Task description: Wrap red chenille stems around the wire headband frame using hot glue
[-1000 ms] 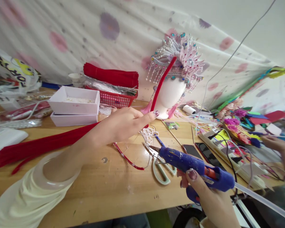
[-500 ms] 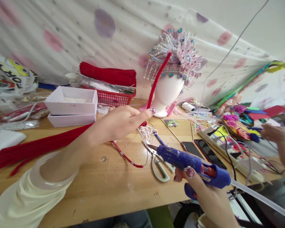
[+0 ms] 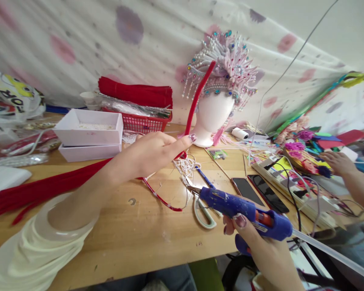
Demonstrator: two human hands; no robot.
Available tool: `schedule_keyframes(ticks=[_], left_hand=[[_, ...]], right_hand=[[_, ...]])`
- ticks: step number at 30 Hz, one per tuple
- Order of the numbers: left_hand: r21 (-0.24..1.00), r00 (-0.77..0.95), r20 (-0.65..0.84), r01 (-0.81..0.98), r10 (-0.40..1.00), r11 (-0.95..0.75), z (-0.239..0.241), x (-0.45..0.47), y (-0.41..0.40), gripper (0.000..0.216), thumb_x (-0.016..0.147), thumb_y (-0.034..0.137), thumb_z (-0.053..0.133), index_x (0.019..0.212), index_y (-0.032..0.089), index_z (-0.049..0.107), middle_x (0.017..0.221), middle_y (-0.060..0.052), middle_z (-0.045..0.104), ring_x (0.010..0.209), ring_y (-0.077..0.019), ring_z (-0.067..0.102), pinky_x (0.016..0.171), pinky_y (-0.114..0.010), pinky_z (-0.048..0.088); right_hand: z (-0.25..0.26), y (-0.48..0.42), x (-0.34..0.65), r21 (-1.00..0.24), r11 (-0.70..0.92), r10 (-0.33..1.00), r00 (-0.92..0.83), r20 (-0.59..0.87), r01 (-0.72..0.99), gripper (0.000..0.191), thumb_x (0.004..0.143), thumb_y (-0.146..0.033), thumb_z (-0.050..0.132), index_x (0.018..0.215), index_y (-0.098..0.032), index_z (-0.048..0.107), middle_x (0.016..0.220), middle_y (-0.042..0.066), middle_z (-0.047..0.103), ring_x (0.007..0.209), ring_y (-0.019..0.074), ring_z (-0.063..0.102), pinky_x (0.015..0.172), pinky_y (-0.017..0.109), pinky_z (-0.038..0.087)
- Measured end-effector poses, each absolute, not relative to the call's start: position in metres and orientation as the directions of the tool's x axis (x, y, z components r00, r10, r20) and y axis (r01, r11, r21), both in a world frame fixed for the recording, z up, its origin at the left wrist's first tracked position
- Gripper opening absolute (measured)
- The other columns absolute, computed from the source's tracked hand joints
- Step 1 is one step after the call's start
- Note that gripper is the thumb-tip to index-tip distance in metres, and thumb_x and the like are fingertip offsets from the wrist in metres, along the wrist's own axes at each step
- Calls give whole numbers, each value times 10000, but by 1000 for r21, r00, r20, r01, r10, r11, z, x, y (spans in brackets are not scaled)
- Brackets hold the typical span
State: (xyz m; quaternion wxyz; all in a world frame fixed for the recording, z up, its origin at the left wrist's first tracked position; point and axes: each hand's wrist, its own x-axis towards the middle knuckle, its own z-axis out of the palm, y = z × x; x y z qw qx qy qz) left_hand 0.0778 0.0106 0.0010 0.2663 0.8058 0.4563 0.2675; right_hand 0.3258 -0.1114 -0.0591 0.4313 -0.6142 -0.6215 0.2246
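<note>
My left hand (image 3: 151, 155) pinches a fuzzy red pipe cleaner (image 3: 197, 99) between thumb and fingers; it sticks up in a slight curve, with a bent red piece just below the thumb. A thin red curved band (image 3: 162, 198) with small whitish spots lies under that hand, part of it hidden. My right hand (image 3: 261, 250) is wrapped round a blue hot glue gun (image 3: 230, 202), a clear glue stick (image 3: 330, 250) coming out of its back. The gun's nozzle points left, over the scissors (image 3: 204, 214) on the table.
White boxes (image 3: 89, 135), a red basket (image 3: 148, 123) and a bundle of red pipe cleaners (image 3: 57, 182) stand left. A mannequin head (image 3: 214, 115) wears a beaded headdress (image 3: 224, 68). Phones (image 3: 268, 194), a power strip (image 3: 294, 198) and another person's hand (image 3: 336, 163) are right.
My hands keep their grips on the pipe cleaner and the glue gun, almost still. The view has shifted slightly. The other person's hand at right has moved left and its fingers have spread.
</note>
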Motion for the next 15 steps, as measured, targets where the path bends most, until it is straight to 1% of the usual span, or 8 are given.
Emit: schedule_keyframes(ticks=[3, 5, 9, 12, 15], left_hand=[[675, 441, 195, 588, 876, -447, 0, 77, 11, 628, 989, 602, 315, 837, 193, 766, 773, -44, 710, 718, -206, 608, 683, -312, 410], [675, 441, 202, 585, 875, -450, 0, 77, 11, 627, 987, 605, 315, 828, 194, 760, 769, -42, 710, 702, -201, 603, 674, -309, 408], [671, 447, 213, 580, 869, -462, -1, 77, 11, 637, 986, 613, 306, 787, 197, 746, 748, -36, 704, 675, -193, 591, 666, -305, 406], [670, 448, 218, 577, 867, -467, -1, 77, 11, 633, 987, 606, 309, 777, 194, 740, 740, -33, 701, 664, -189, 584, 663, -304, 403], [674, 447, 215, 576, 868, -463, -1, 77, 10, 636, 988, 606, 309, 760, 192, 735, 740, -34, 702, 662, -189, 584, 667, -307, 406]], right_hand=[[-62, -113, 330, -808, 139, 966, 103, 239, 573, 490, 820, -644, 681, 587, -213, 672, 592, 51, 698, 532, 195, 673, 503, 277, 574], [-65, -114, 332, -808, 129, 968, 104, 228, 574, 492, 816, -642, 686, 577, -212, 667, 605, 59, 709, 561, 210, 703, 536, 287, 601], [-71, -117, 334, -824, 100, 959, 166, 228, 558, 415, 799, -616, 722, 669, -223, 693, 592, 42, 708, 558, 223, 716, 519, 290, 601], [-71, -117, 333, -833, 116, 963, 145, 229, 540, 395, 809, -609, 714, 692, -233, 691, 567, 25, 691, 528, 215, 698, 495, 286, 583], [-68, -116, 330, -825, 147, 965, 104, 240, 546, 381, 830, -605, 693, 734, -236, 702, 541, 8, 661, 481, 195, 647, 446, 270, 537]])
